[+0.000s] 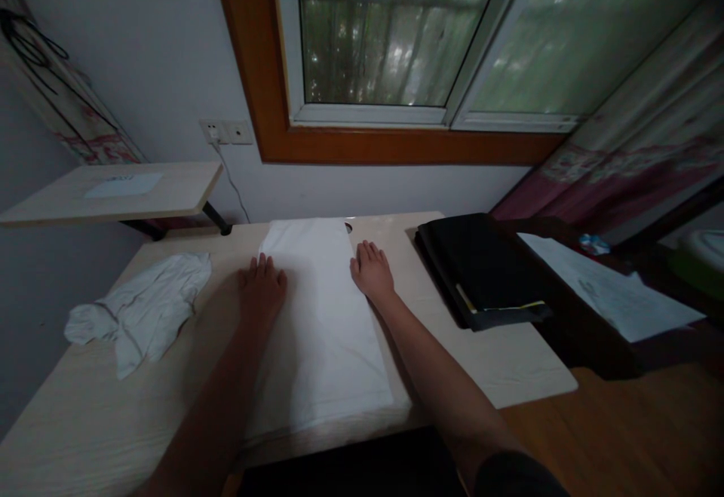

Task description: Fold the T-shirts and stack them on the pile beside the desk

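Observation:
A white cloth, folded into a long flat strip, lies on the pale wooden desk in front of me, from near the wall to the front edge. My left hand rests flat on its left edge, fingers a little apart and pointing away from me. Against the upper right edge of the cloth lies my right hand, palm down with the fingers stretched out. Neither hand grips anything. To the left, a crumpled white garment lies loosely on the desk.
A stack of black folders or garments lies on the desk's right side. Beyond it, a dark table bears a white sheet. A raised shelf stands at the back left. A cable hangs from the wall socket.

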### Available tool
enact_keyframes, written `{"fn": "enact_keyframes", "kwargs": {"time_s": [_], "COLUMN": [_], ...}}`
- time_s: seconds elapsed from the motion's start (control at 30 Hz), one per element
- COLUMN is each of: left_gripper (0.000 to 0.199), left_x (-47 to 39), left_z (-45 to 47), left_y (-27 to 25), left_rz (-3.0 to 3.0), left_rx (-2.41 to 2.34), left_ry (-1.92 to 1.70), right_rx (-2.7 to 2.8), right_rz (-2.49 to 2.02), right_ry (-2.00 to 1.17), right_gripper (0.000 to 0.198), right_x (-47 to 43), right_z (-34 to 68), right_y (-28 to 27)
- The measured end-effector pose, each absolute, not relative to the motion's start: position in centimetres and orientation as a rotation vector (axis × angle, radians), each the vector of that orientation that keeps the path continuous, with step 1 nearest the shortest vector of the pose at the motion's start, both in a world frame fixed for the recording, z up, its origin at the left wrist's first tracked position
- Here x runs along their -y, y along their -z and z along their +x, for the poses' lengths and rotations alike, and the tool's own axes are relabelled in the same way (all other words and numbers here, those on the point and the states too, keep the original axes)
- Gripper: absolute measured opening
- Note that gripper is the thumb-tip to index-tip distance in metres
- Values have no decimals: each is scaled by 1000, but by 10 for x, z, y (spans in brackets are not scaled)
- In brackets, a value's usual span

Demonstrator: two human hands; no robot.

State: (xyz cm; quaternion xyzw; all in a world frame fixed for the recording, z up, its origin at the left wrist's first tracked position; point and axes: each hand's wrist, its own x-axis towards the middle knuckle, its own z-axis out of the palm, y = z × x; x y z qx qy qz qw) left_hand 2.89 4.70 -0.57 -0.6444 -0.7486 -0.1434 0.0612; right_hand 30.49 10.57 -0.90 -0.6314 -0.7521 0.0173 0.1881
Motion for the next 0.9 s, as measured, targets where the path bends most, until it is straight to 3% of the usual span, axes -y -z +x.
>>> {"fn": "enact_keyframes", "kwargs": {"time_s": [0.4,0.9], "left_gripper": [46,45], "left_x": [-43,-34], "left_z": [15,-31], "left_y": [10,20], "left_rz": [-2035,-2197], "left_rx": [2150,1989], "left_ry": [621,864], "right_rx": [2140,2201], "right_rz": [-1587,-1550], "right_ry": [-38,-25], "right_gripper": [42,31], "right_x": [-98,-93], "right_z": [312,315], "right_y": [-1,-3]}}
